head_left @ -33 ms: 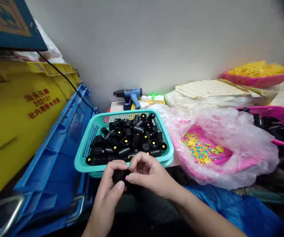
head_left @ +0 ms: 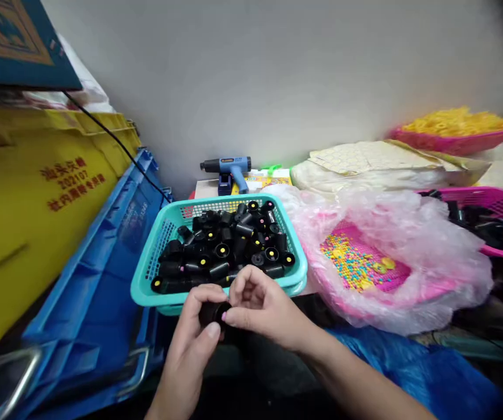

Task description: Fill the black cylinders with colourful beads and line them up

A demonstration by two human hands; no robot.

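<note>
My left hand [head_left: 188, 344] is wrapped round a short black plastic cylinder [head_left: 208, 313], its open end turned toward my right hand. The thumb and fingers of my right hand [head_left: 260, 306] are pinched together at that opening, with a small pink bead [head_left: 224, 316] at the thumb tip. Both hands are just in front of a turquoise basket [head_left: 146, 298]. It is heaped with black cylinders [head_left: 219, 269], several showing a yellow or pink dot in the end. To the right, small coloured beads [head_left: 352, 262] lie in a pink mesh basket [head_left: 398, 279] lined with clear plastic.
A blue heat gun [head_left: 234, 166] lies behind the turquoise basket. Blue crates [head_left: 85, 303] and a yellow crate [head_left: 15, 204] stand at the left. Pink baskets with black parts [head_left: 488, 224] and yellow parts [head_left: 459, 122] are at the right. A black cable [head_left: 111, 137] hangs at the left.
</note>
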